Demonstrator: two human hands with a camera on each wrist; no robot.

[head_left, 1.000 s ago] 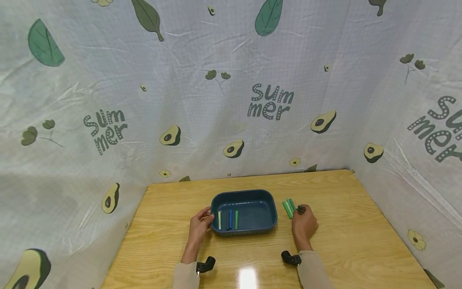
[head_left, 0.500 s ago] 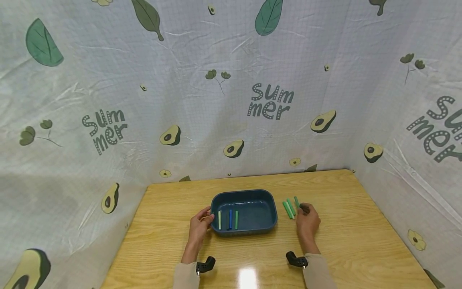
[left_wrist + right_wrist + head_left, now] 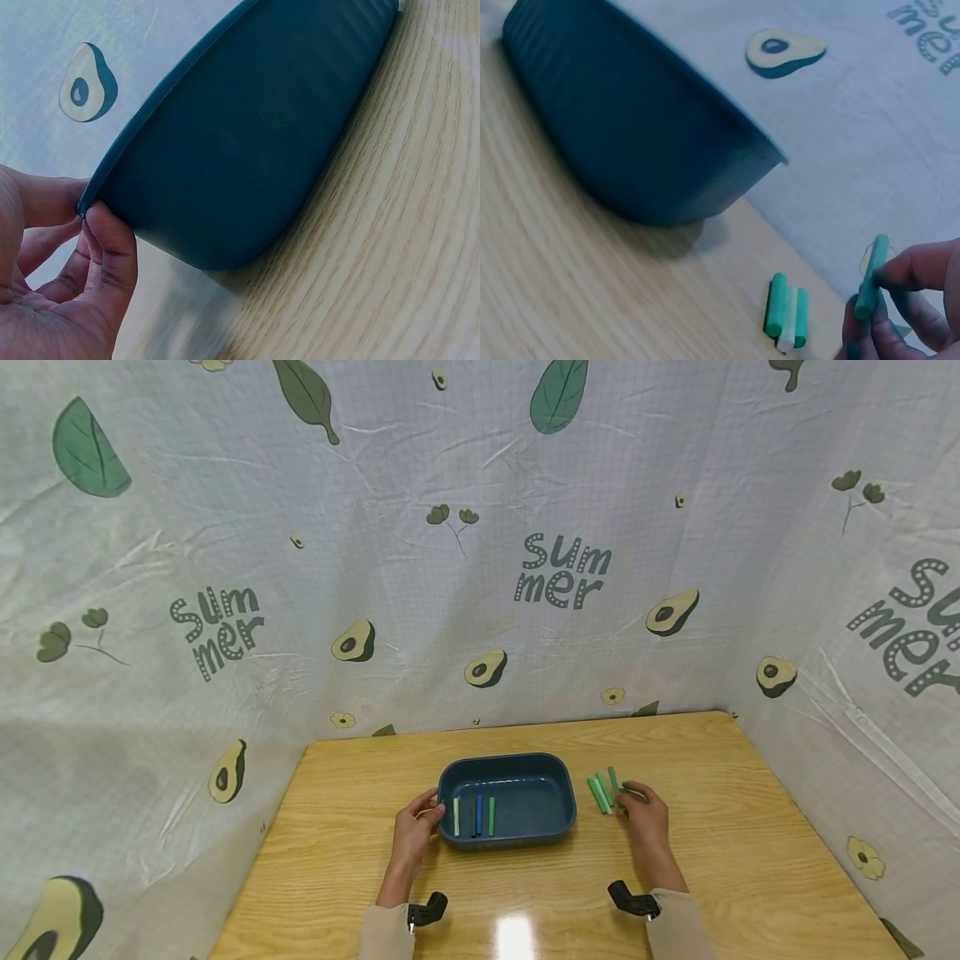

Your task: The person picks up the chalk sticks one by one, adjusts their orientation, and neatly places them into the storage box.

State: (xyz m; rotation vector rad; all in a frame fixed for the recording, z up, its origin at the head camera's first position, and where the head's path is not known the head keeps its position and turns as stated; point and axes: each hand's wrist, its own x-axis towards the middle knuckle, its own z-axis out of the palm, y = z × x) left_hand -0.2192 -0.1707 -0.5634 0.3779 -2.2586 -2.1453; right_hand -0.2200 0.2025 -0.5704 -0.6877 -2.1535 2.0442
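Observation:
My left hand (image 3: pixel 414 831) pinches the left rim of a dark blue rectangular tray (image 3: pixel 528 842), thumb on one side and fingers on the other; the left wrist view shows this grip close up. Between the thumb and fingers of my right hand (image 3: pixel 645 818) is a green chalk stick (image 3: pixel 875 274), held up off the table at a tilt. Its fingertips look stained dark green. Beside that hand, several chalk sticks (image 3: pixel 778 304) lie close together, green ones with a pale one among them. In the tray's left part lie a pale yellow stick (image 3: pixel 456 817), a dark one, a blue one (image 3: pixel 479 816) and a green one (image 3: pixel 492 817).
The wooden table (image 3: pixel 337 860) reaches back to a white patterned curtain (image 3: pixel 420 577) that hangs behind and at both sides. A black camera (image 3: pixel 633 900) is strapped to each wrist. The loose sticks lie just right of the tray.
From the loose sticks, my right hand has taken a green chalk stick and drawn it to the right, apart from the others. My left hand and the tray have stayed put.

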